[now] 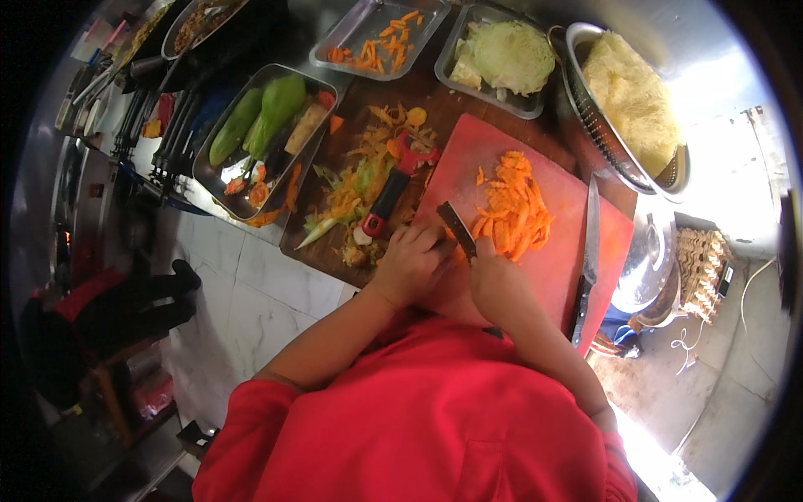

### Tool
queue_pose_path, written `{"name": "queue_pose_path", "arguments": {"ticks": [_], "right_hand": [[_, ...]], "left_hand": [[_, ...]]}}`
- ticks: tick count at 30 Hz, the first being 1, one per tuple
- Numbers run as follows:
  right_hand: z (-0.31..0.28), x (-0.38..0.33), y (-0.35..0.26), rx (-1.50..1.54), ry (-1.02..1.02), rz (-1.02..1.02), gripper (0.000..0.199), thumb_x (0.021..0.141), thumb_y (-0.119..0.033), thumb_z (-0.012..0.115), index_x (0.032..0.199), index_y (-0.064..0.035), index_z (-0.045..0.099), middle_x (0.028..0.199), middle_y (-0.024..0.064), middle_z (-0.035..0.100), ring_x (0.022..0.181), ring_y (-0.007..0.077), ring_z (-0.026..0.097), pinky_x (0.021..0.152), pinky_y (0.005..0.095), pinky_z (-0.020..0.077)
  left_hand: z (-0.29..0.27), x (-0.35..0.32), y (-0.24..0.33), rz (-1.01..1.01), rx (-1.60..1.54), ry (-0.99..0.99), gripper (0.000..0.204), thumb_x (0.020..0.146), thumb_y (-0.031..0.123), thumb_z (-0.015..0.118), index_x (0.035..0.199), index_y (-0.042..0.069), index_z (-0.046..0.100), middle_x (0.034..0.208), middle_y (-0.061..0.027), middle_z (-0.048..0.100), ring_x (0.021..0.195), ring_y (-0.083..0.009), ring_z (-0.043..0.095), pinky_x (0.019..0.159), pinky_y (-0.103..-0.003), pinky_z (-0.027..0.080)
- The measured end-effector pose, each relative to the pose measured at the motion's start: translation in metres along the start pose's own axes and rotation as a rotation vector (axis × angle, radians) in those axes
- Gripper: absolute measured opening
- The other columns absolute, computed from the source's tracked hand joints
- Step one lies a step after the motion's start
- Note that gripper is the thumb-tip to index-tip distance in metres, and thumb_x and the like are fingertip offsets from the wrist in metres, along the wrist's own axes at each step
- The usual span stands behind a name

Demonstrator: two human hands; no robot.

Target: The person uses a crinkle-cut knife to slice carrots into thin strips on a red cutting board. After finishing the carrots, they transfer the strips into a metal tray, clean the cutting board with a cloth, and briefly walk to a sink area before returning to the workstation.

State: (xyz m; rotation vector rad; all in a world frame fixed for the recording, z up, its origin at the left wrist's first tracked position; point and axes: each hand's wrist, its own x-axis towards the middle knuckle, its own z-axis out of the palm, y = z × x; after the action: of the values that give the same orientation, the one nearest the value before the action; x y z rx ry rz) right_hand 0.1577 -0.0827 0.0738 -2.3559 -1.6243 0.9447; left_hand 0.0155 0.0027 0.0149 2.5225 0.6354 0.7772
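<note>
My right hand (pixel 495 280) is closed round a knife (pixel 456 229), whose dark, short-looking blade points up and left over the red cutting board (pixel 556 197). Close to the blade, my left hand (pixel 410 263) rests at the board's left edge with its fingers curled; what lies under them is hidden. A heap of orange carrot strips (pixel 514 205) lies on the board just beyond my right hand. Along the board's right side is a second, long knife (pixel 588 259) with a black handle. A red and black peeler (pixel 393 184) lies among vegetable peelings (pixel 360 167) left of the board.
Metal trays stand around the wooden table (pixel 335 243): one with green vegetables (pixel 268 121), one with carrot pieces (pixel 385 46), one with cut cabbage (pixel 510 58). A colander (pixel 577 84) of yellow noodle-like strands stands far right. Stacked egg trays (pixel 703 268) sit lower right.
</note>
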Motion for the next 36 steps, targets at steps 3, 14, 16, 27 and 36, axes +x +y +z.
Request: {"name": "queue_pose_path", "arguments": {"ticks": [3,14,16,27,36], "right_hand": [[0.003,0.0,0.0,-0.018,-0.019,0.017,0.019,0.088,-0.014,0.043,0.097,0.0016,0.037,0.065,0.0256,0.058,0.061,0.0429,0.058,0.054,0.0514,0.0455],[0.005,0.004,-0.001,-0.052,0.032,-0.034,0.019,0.087,-0.012,0.044,0.098,0.0025,0.037,0.064,0.025,0.057,0.061,0.0382,0.06,0.051,0.0464,0.0476],[0.008,0.004,-0.001,-0.091,0.014,-0.066,0.019,0.086,-0.011,0.045,0.097,0.0027,0.037,0.065,0.0252,0.057,0.062,0.0378,0.06,0.051,0.046,0.0479],[0.011,0.022,0.003,0.026,0.035,-0.068,0.024,0.085,-0.012,0.048,0.101,0.0031,0.04,0.075,0.026,0.059,0.073,0.0433,0.059,0.063,0.05,0.0458],[0.003,0.015,0.012,0.217,0.153,-0.126,0.028,0.084,-0.017,0.049,0.101,0.004,0.043,0.084,0.0299,0.058,0.081,0.048,0.056,0.072,0.053,0.0434]], "left_hand": [[0.006,-0.002,-0.006,0.017,-0.057,0.027,0.018,0.067,0.016,0.067,0.085,0.012,0.065,0.091,-0.0021,0.057,0.082,-0.0236,0.056,0.068,-0.034,0.043],[0.007,-0.001,-0.008,0.06,-0.115,0.078,0.013,0.067,0.012,0.065,0.079,0.007,0.063,0.084,-0.005,0.057,0.077,-0.0249,0.056,0.067,-0.035,0.046],[0.008,-0.003,-0.008,0.042,-0.121,0.055,0.013,0.068,0.011,0.065,0.08,0.007,0.063,0.085,-0.0057,0.057,0.077,-0.0255,0.057,0.067,-0.035,0.047],[0.0,-0.002,-0.001,-0.02,-0.057,0.019,0.015,0.068,0.01,0.066,0.082,0.005,0.064,0.086,-0.0079,0.058,0.079,-0.0276,0.057,0.069,-0.034,0.047],[0.0,-0.004,-0.004,0.048,-0.055,0.041,0.014,0.069,0.008,0.063,0.082,0.004,0.063,0.087,-0.0081,0.057,0.082,-0.0279,0.055,0.072,-0.035,0.047]]}}
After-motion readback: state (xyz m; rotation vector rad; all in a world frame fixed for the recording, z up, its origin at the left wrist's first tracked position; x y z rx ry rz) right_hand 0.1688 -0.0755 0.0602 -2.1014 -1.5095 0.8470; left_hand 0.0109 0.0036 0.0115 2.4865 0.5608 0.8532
